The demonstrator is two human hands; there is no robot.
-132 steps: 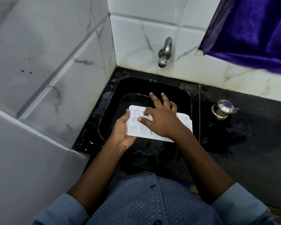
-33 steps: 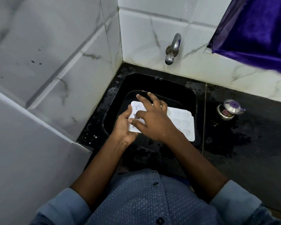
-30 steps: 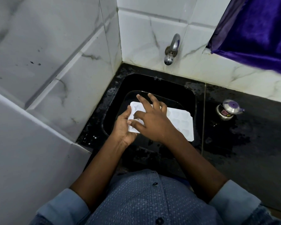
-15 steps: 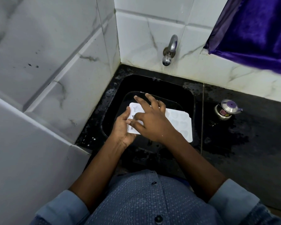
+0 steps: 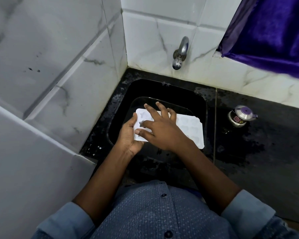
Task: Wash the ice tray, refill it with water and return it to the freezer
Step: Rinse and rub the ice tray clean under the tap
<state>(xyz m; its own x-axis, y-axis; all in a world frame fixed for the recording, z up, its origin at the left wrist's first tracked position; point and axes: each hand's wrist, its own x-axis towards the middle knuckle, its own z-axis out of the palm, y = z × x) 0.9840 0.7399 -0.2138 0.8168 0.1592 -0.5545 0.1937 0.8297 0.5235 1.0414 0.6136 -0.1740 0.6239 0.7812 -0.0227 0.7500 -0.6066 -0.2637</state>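
A white ice tray (image 5: 190,128) with star and heart shaped cells is held flat over the black sink (image 5: 162,87). My left hand (image 5: 128,137) grips its left end, thumb on the top edge. My right hand (image 5: 160,130) lies spread on the tray's left half, fingers pressing into the cells, covering that part. The metal tap (image 5: 179,52) sticks out of the tiled back wall above the sink; no water runs from it.
White marble tiles close in the sink at the left and back. A wet black counter (image 5: 266,144) extends right, with a small steel lidded pot (image 5: 240,116) on it. A purple cloth (image 5: 274,31) hangs at the upper right.
My right hand has slid from the tray's middle toward its left end and keeps rubbing there with small finger shifts. The left hand's grip stays the same.
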